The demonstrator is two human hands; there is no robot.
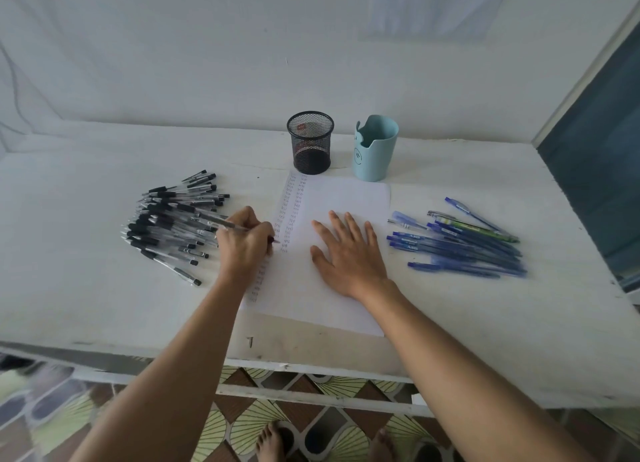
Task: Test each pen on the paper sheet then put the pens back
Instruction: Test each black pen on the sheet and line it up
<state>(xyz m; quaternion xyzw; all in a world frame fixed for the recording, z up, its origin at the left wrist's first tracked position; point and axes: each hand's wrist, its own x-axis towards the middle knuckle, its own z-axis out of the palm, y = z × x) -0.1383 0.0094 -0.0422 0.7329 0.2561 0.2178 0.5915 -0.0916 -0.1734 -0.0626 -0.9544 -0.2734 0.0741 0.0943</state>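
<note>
- Sheet (341, 198): white, flat, mid-table; columns of small marks down its left side.
- Black pens (169, 219): heap left of sheet.
- Blue pens (464, 247): heap right of sheet.
- One pen (221, 222): tilted, tip on sheet.

White worktop (485, 340) with scuffed front edge, pale cloth-draped wall (207, 63) behind, patterned fan-motif floor (242, 427), dark panel (595, 184) at right

We see a worktop (104, 305) of white-painted wood, matt and scuffed at its front edge. The paper sheet (304, 288) is thin and matt. The pen cup (310, 143) is black metal mesh; the light-blue holder (375, 150) is smooth matt plastic. We note clear glossy plastic barrels on the black-capped pens (173, 219) and translucent blue plastic on the blue pens (467, 250).
</note>
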